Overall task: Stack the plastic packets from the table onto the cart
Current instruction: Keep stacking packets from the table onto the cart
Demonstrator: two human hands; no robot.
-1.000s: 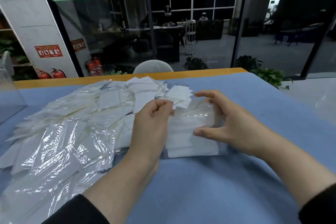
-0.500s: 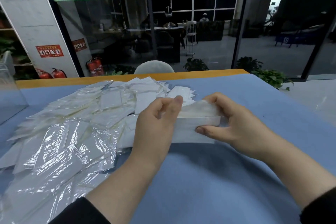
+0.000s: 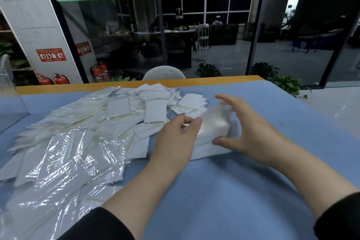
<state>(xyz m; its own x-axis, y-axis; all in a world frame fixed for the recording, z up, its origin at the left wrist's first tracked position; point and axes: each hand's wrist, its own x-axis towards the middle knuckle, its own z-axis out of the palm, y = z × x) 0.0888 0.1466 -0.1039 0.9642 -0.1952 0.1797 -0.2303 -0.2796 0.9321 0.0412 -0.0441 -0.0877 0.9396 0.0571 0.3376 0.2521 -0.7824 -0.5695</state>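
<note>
A wide table covered in a pale blue cloth (image 3: 243, 191) with a wooden far edge fills the lower view. To the left of the grip, a broad loose heap of clear plastic packets holding white inserts (image 3: 78, 138) spreads across the cloth, reaching the left hand's wrist. Between the two hands lies a small stack of the same clear plastic packets (image 3: 212, 138), its near edge resting on the cloth and its far part lifted and blurred. The right hand (image 3: 245, 128) cups the stack's right side, thumb pressed at the near edge, fingers spread and arched over the top; whether those fingers touch the plastic cannot be told. The left hand (image 3: 175, 138) pinches the stack's left edge between thumb and forefinger, curled closed on it.
</note>
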